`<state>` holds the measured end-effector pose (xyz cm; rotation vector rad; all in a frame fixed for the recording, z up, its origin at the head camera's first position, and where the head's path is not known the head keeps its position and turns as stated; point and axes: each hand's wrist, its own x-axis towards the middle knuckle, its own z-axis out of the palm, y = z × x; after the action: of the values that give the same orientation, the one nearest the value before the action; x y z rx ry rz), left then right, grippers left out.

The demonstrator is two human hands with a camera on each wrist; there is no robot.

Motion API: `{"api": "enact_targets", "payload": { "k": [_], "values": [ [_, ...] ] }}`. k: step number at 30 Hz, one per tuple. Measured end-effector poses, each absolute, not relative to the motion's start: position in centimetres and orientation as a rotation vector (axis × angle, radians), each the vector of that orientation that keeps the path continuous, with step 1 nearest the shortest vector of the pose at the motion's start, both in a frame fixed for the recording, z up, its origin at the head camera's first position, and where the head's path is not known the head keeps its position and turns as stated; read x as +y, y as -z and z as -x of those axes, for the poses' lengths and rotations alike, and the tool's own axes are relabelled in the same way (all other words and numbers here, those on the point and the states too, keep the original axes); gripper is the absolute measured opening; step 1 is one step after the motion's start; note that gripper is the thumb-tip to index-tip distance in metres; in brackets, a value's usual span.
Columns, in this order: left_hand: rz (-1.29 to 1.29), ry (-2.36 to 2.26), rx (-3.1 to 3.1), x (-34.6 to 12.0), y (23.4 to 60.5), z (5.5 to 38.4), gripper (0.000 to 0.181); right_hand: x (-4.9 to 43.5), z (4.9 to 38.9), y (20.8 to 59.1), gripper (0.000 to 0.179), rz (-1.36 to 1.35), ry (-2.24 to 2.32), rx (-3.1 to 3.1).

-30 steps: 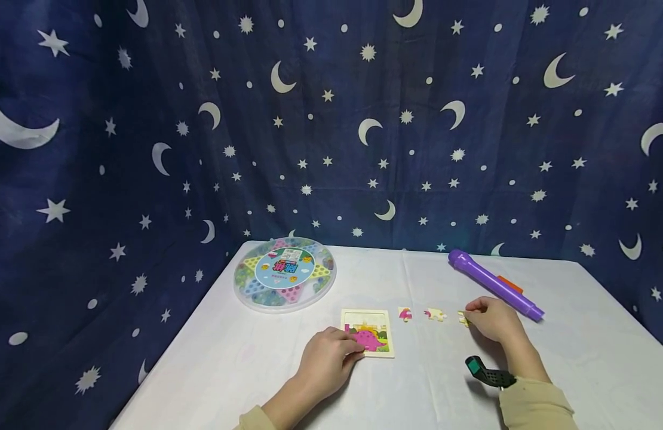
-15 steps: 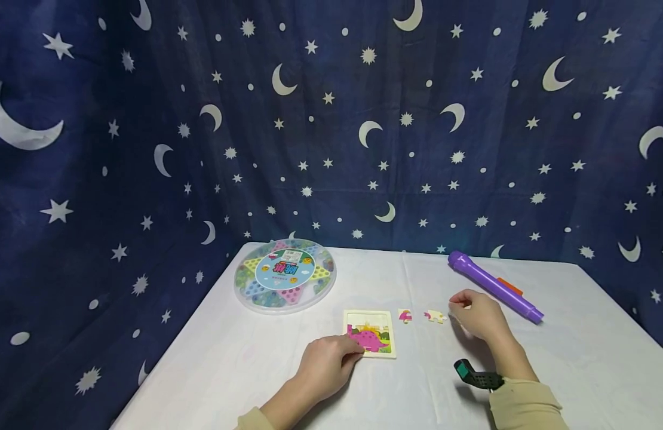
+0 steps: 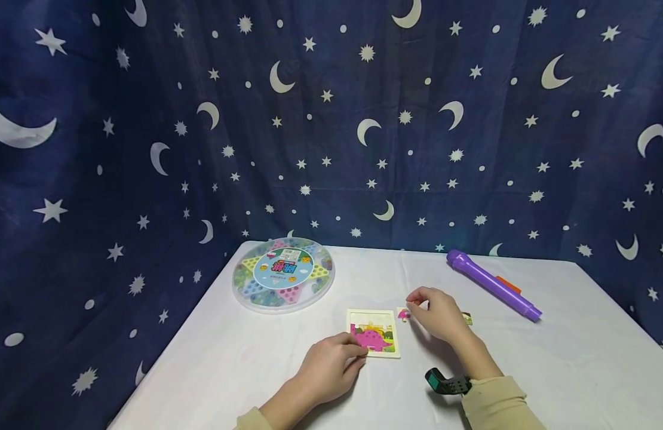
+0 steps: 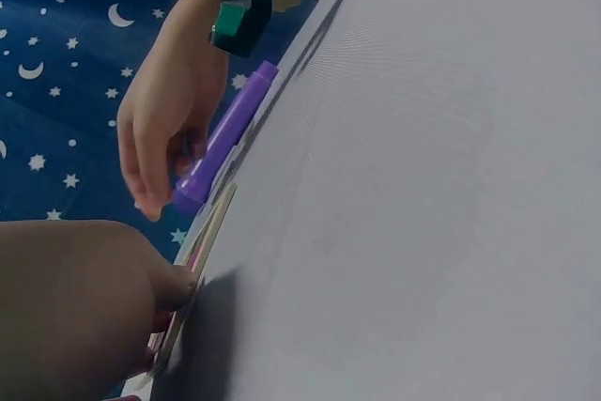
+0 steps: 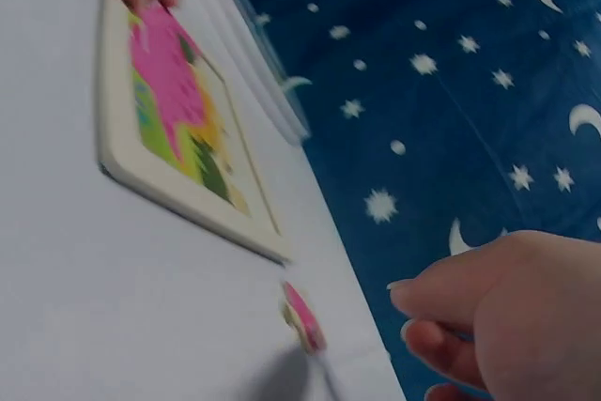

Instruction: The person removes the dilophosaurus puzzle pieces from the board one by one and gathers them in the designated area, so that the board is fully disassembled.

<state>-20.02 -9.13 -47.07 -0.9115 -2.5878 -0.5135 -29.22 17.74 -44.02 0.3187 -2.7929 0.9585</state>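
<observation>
A small square dinosaur jigsaw puzzle (image 3: 377, 318) lies on the white table, its lower part filled with a pink dinosaur picture and its upper part bare. My left hand (image 3: 327, 367) grips its near left corner, with fingers on top and the thumb at the edge. My right hand (image 3: 441, 316) hovers right of the puzzle, its fingers bent loosely and nothing visible between them. Under its fingertips lies a pink puzzle piece (image 3: 402, 313), seen also as a pink piece (image 5: 304, 318) in the right wrist view. Another piece (image 3: 467, 318) shows behind the right wrist.
A round clear-lidded board game (image 3: 283, 275) lies at the back left. Toward the back right is a purple toy microphone (image 3: 493, 285) with an orange part. A dark starry curtain (image 3: 331, 119) hangs behind and left of the table.
My right hand has moved left from the rightmost piece, uncovering it, toward the leftmost piece, and now hides the middle one. The puzzle has shifted slightly right with my left hand.
</observation>
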Motion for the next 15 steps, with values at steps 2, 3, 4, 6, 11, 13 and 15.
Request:
{"api": "enact_targets", "payload": {
  "k": [2,3,4,6,11,13,15],
  "values": [
    [0.924,0.475,-2.568,-9.1,46.9,20.0,0.015,16.8,29.2,44.1,0.008,-0.341,-0.980,-2.776],
    [0.930,0.455,-2.556,-9.2,46.9,20.0,0.014,16.3,29.2,44.2,0.007,-0.354,-0.987,-2.770],
    [0.938,0.434,-2.544,-9.2,46.8,19.9,0.013,15.9,29.1,44.2,0.007,-0.371,-0.990,-2.766],
    [0.951,0.399,-2.522,-9.2,46.7,19.8,0.012,15.2,29.1,44.2,0.006,-0.413,-0.991,-2.764],
    [0.967,0.361,-2.492,-9.0,46.5,19.4,0.015,14.1,28.9,44.0,0.006,-0.495,-0.977,-2.774],
    [0.967,0.370,-2.480,-9.1,46.4,19.4,0.015,13.9,28.8,43.8,0.007,-0.512,-0.981,-2.791],
    [0.963,0.391,-2.471,-9.1,46.5,19.5,0.014,13.7,28.8,43.7,0.009,-0.545,-0.993,-2.817]
  ]
}}
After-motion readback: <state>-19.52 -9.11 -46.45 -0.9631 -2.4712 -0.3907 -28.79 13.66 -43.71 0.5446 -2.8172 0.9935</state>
